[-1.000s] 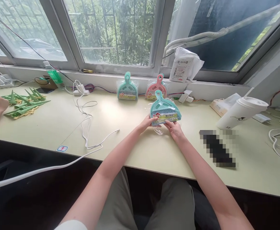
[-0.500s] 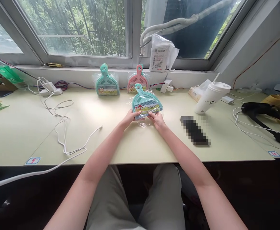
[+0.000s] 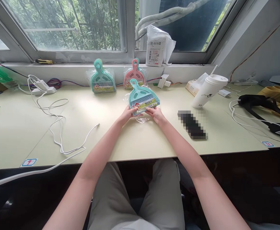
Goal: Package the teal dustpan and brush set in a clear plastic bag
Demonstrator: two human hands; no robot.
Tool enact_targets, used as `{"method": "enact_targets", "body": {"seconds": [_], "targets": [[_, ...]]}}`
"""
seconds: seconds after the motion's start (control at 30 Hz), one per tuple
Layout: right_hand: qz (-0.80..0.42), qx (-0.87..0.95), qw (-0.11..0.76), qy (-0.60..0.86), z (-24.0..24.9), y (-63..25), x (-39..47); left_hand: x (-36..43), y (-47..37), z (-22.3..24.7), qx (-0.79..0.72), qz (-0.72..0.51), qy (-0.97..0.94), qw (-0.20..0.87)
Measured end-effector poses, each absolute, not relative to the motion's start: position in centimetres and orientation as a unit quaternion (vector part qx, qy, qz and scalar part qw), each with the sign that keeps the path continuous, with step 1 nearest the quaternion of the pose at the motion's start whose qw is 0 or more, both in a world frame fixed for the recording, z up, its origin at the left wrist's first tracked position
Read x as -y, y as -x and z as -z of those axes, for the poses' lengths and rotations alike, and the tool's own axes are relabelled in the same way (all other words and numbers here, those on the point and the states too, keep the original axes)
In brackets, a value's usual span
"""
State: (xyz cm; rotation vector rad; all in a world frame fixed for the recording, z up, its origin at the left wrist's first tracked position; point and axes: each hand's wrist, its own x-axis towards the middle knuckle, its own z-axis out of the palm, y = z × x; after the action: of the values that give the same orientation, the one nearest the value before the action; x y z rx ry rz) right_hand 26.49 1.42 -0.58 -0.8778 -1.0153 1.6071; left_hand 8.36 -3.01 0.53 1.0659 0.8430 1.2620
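We hold the teal dustpan pack (image 3: 142,99) upright over the table (image 3: 135,140), left hand (image 3: 126,115) and right hand (image 3: 157,115) pinching its near edge; next, opening its wrapper probably needs firmer finger purchase.

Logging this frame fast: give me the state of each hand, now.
Left hand: closed on the lower left edge of the bagged teal dustpan set.
Right hand: closed on its lower right edge.

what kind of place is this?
Probably an office or workshop bench by a window: a long desk with charging cables, a lidded cup, and both hands holding a bagged dustpan set.
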Motion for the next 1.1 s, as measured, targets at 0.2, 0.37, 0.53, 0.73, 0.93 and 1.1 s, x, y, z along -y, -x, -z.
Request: {"method": "enact_targets", "body": {"seconds": [0.2,0.37,0.53,0.73,0.93,1.1], "targets": [[-0.647,0.523,0.400,0.384,0.0,-26.9,-1.7,2.1,-7.1,-0.6,-0.421,-0.570,-0.446,0.547],[-0.312,0.730,0.380,0.474,-0.8,-28.5,-2.1,1.2,-4.8,-0.8,-0.423,-0.610,-0.412,0.528],[-0.038,0.835,0.365,0.410,-1.1,-29.3,-2.0,1.2,-4.1,-0.9,-0.429,-0.605,-0.362,0.565],[-0.157,0.773,0.457,0.411,-0.7,-29.4,-2.7,2.0,-4.5,-1.3,-0.459,-0.522,-0.399,0.598],[-0.224,0.719,0.510,0.416,0.0,-29.0,-3.2,2.2,-4.1,-1.1,-0.465,-0.496,-0.423,0.599],[-0.231,0.698,0.528,0.425,0.3,-28.9,-3.5,2.3,-4.3,-1.2,-0.461,-0.456,-0.452,0.612]]}}
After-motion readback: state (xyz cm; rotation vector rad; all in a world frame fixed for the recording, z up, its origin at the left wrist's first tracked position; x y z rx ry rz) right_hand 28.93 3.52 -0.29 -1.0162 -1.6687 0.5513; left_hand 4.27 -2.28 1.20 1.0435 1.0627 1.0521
